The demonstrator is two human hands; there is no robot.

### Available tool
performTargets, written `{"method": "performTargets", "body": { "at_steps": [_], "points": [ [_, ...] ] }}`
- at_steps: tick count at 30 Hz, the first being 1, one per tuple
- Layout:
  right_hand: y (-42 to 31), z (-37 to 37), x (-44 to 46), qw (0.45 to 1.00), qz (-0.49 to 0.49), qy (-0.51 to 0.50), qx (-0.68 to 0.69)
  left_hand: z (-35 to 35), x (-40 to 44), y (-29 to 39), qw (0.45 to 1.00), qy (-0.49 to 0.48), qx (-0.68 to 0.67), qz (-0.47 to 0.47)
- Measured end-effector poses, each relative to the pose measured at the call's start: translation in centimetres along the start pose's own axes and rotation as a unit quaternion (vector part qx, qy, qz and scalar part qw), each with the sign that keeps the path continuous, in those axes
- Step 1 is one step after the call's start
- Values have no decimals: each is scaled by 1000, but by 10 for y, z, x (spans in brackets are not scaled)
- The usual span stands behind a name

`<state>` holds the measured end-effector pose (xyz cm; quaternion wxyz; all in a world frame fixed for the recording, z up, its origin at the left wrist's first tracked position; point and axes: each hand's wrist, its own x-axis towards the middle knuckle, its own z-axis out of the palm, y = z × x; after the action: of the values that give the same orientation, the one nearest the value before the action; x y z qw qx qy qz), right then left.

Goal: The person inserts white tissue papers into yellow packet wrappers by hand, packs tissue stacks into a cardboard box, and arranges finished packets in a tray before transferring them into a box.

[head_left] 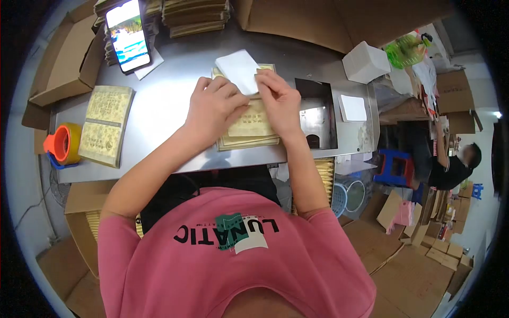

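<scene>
A white paper sheet [238, 68] lies tilted over a stack of yellow printed booklets [253, 125] on the metal table. My right hand [280, 102] has its thumb and fingers closed at the sheet's right edge. Bent over the left side of the stack, my left hand [216, 106] has thumb and forefinger pressed together near the sheet's lower corner. What lies between those left fingertips is hidden. Just right of my right hand, a rectangular opening [330, 139] is cut in the tabletop.
A phone [128, 40] leans at the back left. Beside it are booklet stacks [195, 16]. Another booklet pile [107, 122] and tape rolls [64, 143] sit left. White cards [352, 108] and a white container [366, 62] stand right. A person [453, 167] is farther right.
</scene>
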<state>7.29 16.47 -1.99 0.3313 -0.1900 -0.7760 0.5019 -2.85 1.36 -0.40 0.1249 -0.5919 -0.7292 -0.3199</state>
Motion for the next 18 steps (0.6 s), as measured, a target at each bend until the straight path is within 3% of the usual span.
{"method": "performTargets", "body": {
  "at_steps": [4, 6, 10, 12, 16, 18],
  "points": [
    [5, -11, 0, 986, -111, -44, -114, -1, -10, 2, 999, 18, 36, 1],
    [10, -17, 1, 992, -72, -84, -69, -1, -14, 1, 1000, -2, 8, -24],
    [-3, -10, 9, 990, -114, -17, -77, 0, -17, -4, 982, -75, -122, -126],
    [-10, -13, 10, 985, 57, -136, -94, -1, -18, -5, 977, -76, -145, -140],
    [-12, -20, 5, 966, 112, -217, -83, -4, -18, 1, 962, -47, -196, -183],
    [-16, -29, -4, 956, 100, -253, -113, -4, -21, 3, 974, -69, -154, -154]
  ]
}}
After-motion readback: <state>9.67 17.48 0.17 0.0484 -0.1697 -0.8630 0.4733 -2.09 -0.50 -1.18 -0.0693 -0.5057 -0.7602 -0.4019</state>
